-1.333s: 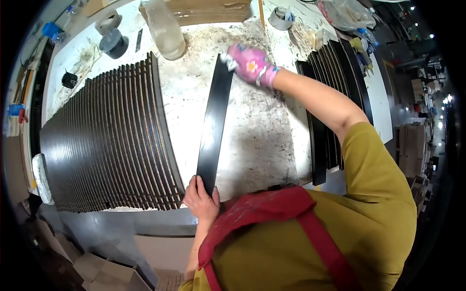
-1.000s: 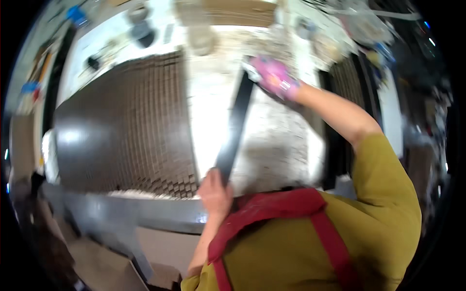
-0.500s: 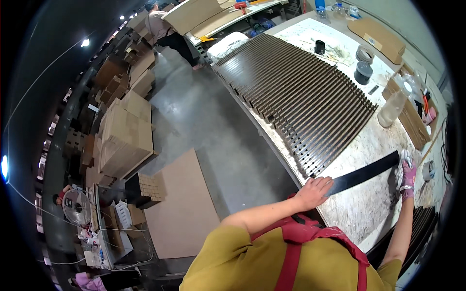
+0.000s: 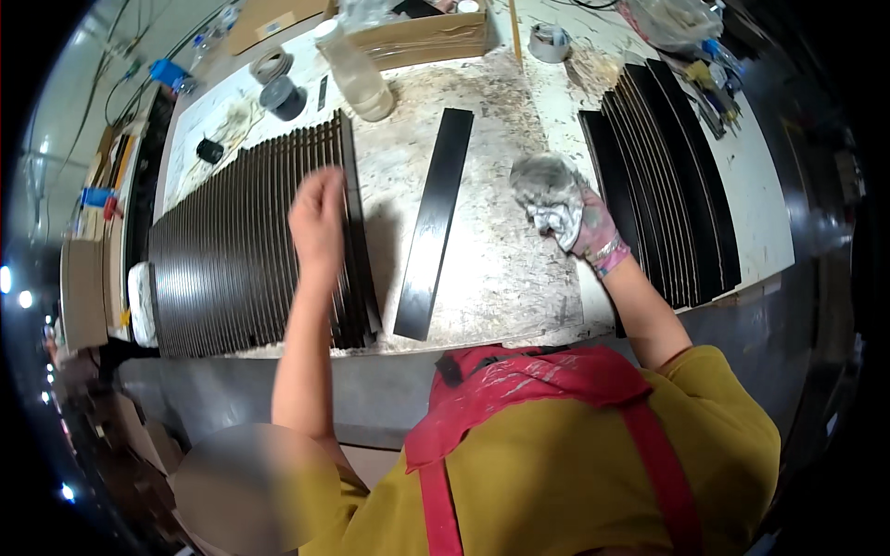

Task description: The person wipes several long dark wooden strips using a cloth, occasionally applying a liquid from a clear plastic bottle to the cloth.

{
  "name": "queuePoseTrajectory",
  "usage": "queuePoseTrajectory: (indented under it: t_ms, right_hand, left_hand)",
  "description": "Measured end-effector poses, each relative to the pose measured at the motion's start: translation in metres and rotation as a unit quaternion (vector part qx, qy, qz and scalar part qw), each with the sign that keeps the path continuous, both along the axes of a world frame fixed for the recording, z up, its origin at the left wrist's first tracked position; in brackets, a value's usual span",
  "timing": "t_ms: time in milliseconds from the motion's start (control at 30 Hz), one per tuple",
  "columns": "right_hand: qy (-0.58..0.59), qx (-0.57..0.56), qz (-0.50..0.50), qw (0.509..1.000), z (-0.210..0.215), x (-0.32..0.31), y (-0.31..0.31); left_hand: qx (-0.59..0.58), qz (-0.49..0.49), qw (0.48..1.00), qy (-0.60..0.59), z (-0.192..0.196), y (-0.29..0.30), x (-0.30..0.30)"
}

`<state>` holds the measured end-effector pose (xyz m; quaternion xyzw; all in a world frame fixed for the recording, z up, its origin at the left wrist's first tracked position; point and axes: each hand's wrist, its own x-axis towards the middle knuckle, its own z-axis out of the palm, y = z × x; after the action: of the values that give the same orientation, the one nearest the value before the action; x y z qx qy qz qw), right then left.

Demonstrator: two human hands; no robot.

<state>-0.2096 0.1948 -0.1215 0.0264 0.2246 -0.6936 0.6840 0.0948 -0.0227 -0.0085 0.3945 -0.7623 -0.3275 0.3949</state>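
A flat black strip (image 4: 433,227) lies alone on the stained white table, between my two hands. To its left stands a dense row of dark strips (image 4: 232,250), close side by side. My bare left hand (image 4: 320,218) is above the right end of this row, its fingers curled closed; whether anything is in them is hidden. My right hand (image 4: 601,232), in a stained pink glove, grips a crumpled, grey-smeared rag (image 4: 554,199) over the table, right of the single strip and apart from it.
More black strips (image 4: 649,185) stand close together at the right. Toward the back are a clear bottle (image 4: 357,74), a dark grey pot (image 4: 282,97), a small black cup (image 4: 210,150), a tape roll (image 4: 271,63) and an open cardboard box (image 4: 422,42). Tools (image 4: 712,97) lie at the far right.
My view has swung right to face the table. My left hand has left the strip's end for the row; my right hand with the rag is off the strip, which lies untouched.
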Motion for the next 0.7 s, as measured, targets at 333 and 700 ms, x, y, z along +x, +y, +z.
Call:
queuePoseTrajectory:
  t_ms: [333, 700]
  right_hand:
    - [-0.082, 0.043, -0.074, 0.993, 0.019, 0.041, 0.007]
    - [0.049, -0.049, -0.074, 0.995, 0.03, 0.008, 0.002]
  left_hand:
    - [0.115, 0.025, 0.993, 0.026, -0.053, -0.179, -0.121]
    - [-0.181, -0.184, 0.965, -0.052, -0.015, -0.07, -0.122]
